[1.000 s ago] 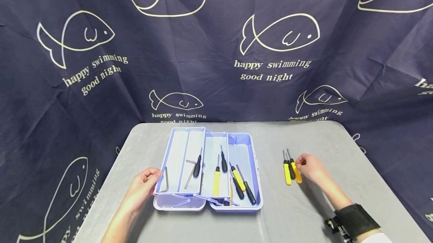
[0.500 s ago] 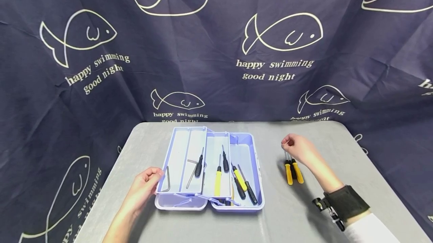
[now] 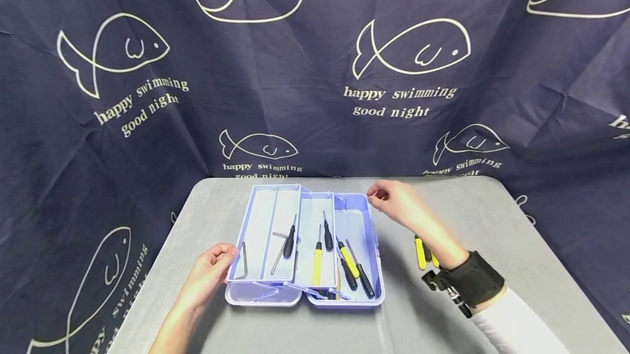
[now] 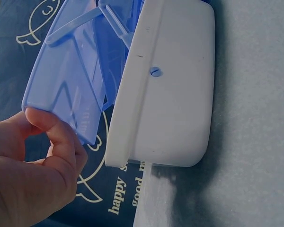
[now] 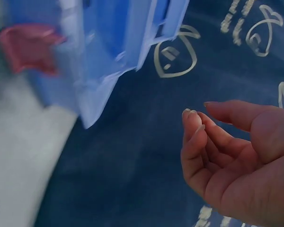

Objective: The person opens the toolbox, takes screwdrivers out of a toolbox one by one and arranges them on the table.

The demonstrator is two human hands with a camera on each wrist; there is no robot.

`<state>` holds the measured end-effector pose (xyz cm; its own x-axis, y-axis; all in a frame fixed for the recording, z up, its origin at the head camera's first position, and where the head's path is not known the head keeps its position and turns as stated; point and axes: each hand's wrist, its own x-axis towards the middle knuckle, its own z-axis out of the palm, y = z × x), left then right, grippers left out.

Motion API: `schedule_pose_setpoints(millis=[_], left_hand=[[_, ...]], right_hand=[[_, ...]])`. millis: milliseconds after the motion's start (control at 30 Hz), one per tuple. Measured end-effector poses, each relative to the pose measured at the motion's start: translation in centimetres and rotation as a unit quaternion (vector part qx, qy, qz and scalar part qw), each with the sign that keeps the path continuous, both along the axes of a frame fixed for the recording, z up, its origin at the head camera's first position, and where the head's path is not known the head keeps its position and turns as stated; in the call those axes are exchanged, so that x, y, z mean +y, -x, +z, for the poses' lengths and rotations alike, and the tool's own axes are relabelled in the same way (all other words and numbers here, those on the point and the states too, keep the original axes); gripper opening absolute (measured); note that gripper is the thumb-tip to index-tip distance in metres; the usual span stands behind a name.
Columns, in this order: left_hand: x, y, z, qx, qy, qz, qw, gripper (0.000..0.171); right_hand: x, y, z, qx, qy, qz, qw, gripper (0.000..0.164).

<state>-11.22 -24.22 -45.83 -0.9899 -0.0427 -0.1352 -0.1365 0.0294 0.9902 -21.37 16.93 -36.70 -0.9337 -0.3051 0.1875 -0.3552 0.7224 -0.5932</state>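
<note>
A lavender toolbox (image 3: 353, 220) stands with its trays fanned out to the left. My left hand (image 3: 209, 273) pinches the near left corner of the top tray (image 3: 258, 206) between thumb and fingers; the left wrist view shows this grip closely. Inside that tray lie hex keys (image 3: 244, 261) and a black screwdriver (image 3: 289, 245). The middle tray holds a yellow-handled screwdriver (image 3: 317, 263) and a black one (image 3: 328, 238). My right hand (image 3: 401, 202) hovers by the box's far right corner. In the right wrist view its fingers are loosely bent, with nothing between them.
Several more screwdrivers (image 3: 365, 282) lie in the bottom compartment. Right of the box, yellow-handled screwdrivers (image 3: 420, 255) rest on the grey table (image 3: 394, 310), partly hidden by my right forearm. A red latch (image 5: 31, 47) shows on the box. A dark fish-print cloth (image 3: 315, 69) hangs behind.
My right hand has moved left from beside the screwdrivers on the table, past their tips, to the box's far right corner. My left hand has stayed on the tray.
</note>
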Motion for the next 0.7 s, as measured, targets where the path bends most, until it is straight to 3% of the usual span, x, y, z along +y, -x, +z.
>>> schedule_pose_setpoints(millis=[367,700], left_hand=[[0.0,0.0,0.0,-0.002,-0.001,0.002,1.0,0.011],[0.0,-0.1,-0.1,-0.002,-0.001,0.004,1.0,0.012]], right_hand=[[-7.3,-0.8,2.5,0.001,-0.032,0.073,0.997,0.009],[-13.4,-2.1,1.9,-0.01,-0.07,0.155,0.985,0.005]])
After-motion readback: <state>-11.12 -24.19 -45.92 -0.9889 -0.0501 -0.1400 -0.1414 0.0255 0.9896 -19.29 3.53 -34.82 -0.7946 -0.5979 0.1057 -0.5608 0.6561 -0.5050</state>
